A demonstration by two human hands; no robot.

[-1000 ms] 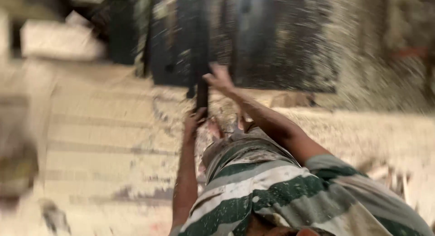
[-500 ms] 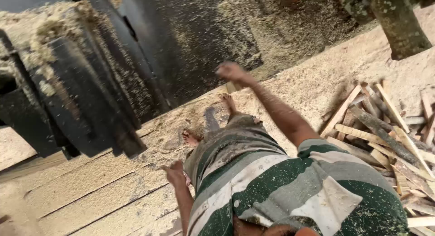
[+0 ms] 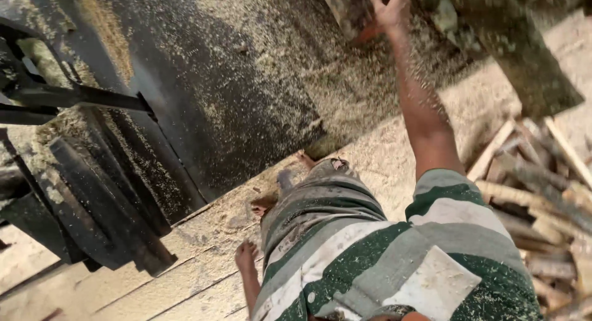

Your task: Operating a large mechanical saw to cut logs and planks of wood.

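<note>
While the left hand [image 3: 246,257] hangs low with fingers loosely curled, holding nothing, above the sawdust-strewn plank [image 3: 203,278], the right hand [image 3: 391,8] reaches up, fingers spread, touching a rough log [image 3: 524,56] (split firewood [image 3: 542,191] is piled just beside).

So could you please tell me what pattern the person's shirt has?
The shirt has broad dark green and white stripes, seen clearly in the head view.

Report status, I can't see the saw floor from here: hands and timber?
Right hand raised, fingers spread, on the log. Left hand hangs open by the hip, holding nothing. Offcut pile close on the right, dark machine frame on the left.
</note>
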